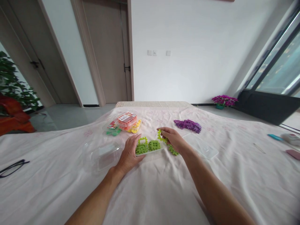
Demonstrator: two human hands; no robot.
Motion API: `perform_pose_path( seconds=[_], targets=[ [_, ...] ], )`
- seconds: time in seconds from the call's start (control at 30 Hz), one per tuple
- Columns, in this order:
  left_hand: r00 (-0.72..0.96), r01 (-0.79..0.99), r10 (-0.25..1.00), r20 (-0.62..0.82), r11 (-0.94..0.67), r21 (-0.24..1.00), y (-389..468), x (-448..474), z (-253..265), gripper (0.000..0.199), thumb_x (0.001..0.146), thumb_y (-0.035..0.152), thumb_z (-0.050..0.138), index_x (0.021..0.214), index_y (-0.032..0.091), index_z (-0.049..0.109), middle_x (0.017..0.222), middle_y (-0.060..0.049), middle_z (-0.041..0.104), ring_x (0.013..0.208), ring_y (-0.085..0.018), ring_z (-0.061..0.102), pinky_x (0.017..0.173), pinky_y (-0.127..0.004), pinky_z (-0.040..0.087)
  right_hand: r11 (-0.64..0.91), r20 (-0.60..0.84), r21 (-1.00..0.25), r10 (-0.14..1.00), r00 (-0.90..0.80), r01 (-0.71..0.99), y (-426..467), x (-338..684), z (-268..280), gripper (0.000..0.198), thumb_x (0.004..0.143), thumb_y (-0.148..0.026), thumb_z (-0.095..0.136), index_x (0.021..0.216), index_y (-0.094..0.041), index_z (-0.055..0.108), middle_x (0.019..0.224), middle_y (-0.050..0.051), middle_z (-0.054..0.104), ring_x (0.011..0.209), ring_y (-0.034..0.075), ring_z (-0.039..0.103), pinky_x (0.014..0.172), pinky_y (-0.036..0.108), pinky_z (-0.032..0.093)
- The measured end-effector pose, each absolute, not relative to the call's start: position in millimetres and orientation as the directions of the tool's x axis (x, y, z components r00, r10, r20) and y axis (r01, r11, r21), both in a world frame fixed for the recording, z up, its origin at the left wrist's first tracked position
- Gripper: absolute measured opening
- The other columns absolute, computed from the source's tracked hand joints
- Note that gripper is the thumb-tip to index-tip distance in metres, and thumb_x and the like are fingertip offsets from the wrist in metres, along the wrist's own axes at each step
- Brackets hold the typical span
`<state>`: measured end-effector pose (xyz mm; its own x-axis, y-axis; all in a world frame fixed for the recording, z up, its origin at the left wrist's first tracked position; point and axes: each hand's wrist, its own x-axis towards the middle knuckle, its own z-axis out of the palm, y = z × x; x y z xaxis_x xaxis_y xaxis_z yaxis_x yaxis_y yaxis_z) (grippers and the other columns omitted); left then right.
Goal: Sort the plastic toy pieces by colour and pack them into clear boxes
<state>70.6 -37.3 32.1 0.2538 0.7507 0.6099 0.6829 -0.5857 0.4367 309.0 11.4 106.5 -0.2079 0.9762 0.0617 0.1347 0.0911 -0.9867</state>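
A shallow clear plastic container point(151, 152) lies in front of me with green toothed building pieces point(154, 145) in it. My left hand point(130, 151) grips the container's left end, fingers on the far side and thumb along the near side. A yellow-green frame-shaped building piece point(142, 140) stands at the back, by my left fingertips. Over the container's right end, my right hand point(172, 137) pinches a yellow-green toothed building piece point(160, 136). Below that hand, a darker green toothed piece point(173, 150) rests on the cloth, partly covered by the hand.
Purple toothed pieces point(187, 125) lie at the back right. Clear packs with red point(127, 121), yellow point(135, 126) and green pieces point(113, 131) sit at the back left. A clear lid point(103, 156) is left, another clear tray point(207, 151) right. Eyeglasses point(14, 168) lie far left.
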Motion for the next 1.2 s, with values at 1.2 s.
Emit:
perform_pose_path(
  seconds=[1.2],
  targets=[
    [0.273, 0.687, 0.758, 0.592, -0.584, 0.432, -35, 68, 33, 0.085, 0.074, 0.032, 0.072, 0.146, 0.025, 0.026, 0.147, -0.012, 0.038, 0.139, -0.03, 0.032, 0.115, -0.052, 0.028, 0.52, 0.197, -0.648, 0.82, -0.538, 0.557, 0, 295, 108, 0.021, 0.082, -0.023, 0.055, 0.091, -0.022, 0.074, 0.085, -0.001, 0.074, 0.077, 0.016, 0.066, 0.07, 0.024, 0.046]
  ],
)
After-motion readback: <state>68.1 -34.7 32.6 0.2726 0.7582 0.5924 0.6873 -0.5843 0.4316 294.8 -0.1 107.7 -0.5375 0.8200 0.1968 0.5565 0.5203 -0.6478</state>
